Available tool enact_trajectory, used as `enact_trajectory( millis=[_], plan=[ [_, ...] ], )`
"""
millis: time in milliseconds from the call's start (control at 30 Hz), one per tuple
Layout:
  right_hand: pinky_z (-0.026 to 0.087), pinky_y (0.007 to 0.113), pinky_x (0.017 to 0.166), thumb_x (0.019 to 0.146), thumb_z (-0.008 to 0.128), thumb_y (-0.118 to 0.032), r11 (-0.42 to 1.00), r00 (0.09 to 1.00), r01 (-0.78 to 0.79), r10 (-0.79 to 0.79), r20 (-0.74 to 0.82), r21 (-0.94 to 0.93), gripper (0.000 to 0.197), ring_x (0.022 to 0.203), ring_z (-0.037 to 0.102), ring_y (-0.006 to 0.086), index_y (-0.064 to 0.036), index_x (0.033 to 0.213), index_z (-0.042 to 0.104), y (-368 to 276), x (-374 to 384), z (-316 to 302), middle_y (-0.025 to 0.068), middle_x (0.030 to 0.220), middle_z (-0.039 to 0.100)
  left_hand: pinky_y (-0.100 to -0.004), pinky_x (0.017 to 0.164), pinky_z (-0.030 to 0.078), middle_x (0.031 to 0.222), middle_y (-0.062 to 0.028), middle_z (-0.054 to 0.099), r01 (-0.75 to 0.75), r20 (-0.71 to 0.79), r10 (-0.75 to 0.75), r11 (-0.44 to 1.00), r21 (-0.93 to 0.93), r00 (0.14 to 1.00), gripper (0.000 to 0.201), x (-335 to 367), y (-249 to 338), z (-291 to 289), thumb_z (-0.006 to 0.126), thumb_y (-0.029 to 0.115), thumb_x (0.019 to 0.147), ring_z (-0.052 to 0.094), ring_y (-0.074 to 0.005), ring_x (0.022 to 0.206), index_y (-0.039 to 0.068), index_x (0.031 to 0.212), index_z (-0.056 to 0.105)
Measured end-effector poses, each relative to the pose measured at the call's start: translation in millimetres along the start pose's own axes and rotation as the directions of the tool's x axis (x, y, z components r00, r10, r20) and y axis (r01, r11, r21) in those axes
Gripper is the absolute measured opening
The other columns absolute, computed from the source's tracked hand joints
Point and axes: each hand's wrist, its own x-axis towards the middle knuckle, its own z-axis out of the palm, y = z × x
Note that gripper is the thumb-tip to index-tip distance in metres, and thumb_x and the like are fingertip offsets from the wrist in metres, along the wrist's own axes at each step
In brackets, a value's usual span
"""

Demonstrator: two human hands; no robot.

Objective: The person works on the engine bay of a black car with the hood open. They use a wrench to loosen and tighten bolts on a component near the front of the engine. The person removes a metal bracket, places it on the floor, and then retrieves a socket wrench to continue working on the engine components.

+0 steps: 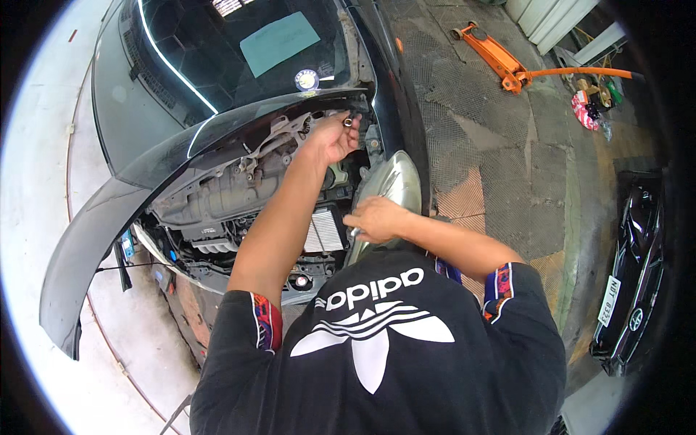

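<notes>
My left hand (335, 138) reaches over the engine bay (225, 196) to the windshield-side corner, close to the raised hood's edge (290, 99). Its fingers are curled around a small round metal piece with a dark hole (348, 122), perhaps a socket. Beside the fender, my right hand (380, 219) rests at the headlight (399, 180), fingers bent together. A bit of shiny metal (354, 232) shows under those fingers; its kind is hidden. Between my forearms lies a white pleated air filter (323, 230) in the engine bay.
An orange floor jack (500, 61) with a long handle stands on the matted floor (507, 174) to the right. A detached black bumper (634, 275) lies at the far right. Bags and small items (591, 105) sit near the wall. The dark fender (395, 87) borders the bay.
</notes>
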Motion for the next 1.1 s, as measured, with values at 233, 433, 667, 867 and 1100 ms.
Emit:
enact_trajectory(
  millis=[233,433,667,867,1100],
  plan=[
    [0.039,0.035,0.091,0.079,0.071,-0.043,0.973,0.977,0.182,-0.196,-0.089,-0.141,0.032,0.103,0.056,0.019,-0.0149,0.093,0.068,42.8,4.8,68.2,0.0013,0.097,0.064,-0.0413,0.076,0.055,0.104,-0.0199,0.072,-0.171,0.109,0.628,0.038,0.985,0.77,0.048,-9.5,3.4,17.5,0.062,0.026,0.09,0.07,-0.035,0.091,-0.004,0.128,0.057],
    [0.04,0.035,0.09,0.078,0.071,-0.043,0.961,0.971,0.146,-0.185,-0.153,-0.234,0.032,0.108,0.054,0.0194,-0.0149,0.094,0.069,51.4,8.0,75.8,0.0023,0.103,0.061,-0.0446,0.077,0.057,0.096,-0.0217,0.072,0.276,0.275,0.619,-0.645,0.713,0.736,0.041,-28.6,-7.1,22.6,0.053,0.035,0.096,0.072,-0.0353,0.088,-0.002,0.11,0.063],
    [0.039,0.038,0.096,0.078,0.071,-0.039,0.962,0.975,0.158,-0.187,-0.116,-0.224,0.03,0.112,0.052,0.0213,-0.0159,0.096,0.072,57.4,9.6,63.4,0.0041,0.107,0.06,-0.0407,0.062,0.057,0.075,-0.014,0.07,0.286,0.402,0.608,-0.731,0.62,0.685,0.047,-27.2,-3.0,25.8,0.047,0.042,0.101,0.071,-0.0282,0.07,0.005,0.078,0.066],
    [0.028,0.05,0.113,0.076,0.064,-0.025,0.97,0.993,0.02,-0.048,-0.111,-0.242,0.027,0.123,0.049,0.0272,-0.0114,0.098,0.072,37.4,7.3,58.4,0.011,0.12,0.061,-0.0318,0.05,0.046,0.06,-0.0025,0.051,-0.106,-0.206,0.426,0.602,0.791,0.881,0.052,-5.8,-9.9,26.6,0.039,0.049,0.104,0.052,-0.016,0.05,0.004,0.089,0.06],
    [0.023,0.052,0.115,0.076,0.062,-0.024,0.967,0.978,-0.065,0.013,-0.207,-0.245,0.028,0.128,0.046,0.0279,-0.0105,0.098,0.072,25.1,-0.6,73.5,0.0113,0.121,0.059,-0.037,0.058,0.05,0.078,-0.0094,0.064,-0.187,-0.121,0.455,0.575,0.796,0.882,0.048,-0.5,-13.2,22.1,0.051,0.048,0.099,0.06,-0.0218,0.063,0.001,0.096,0.062]
  ],
)
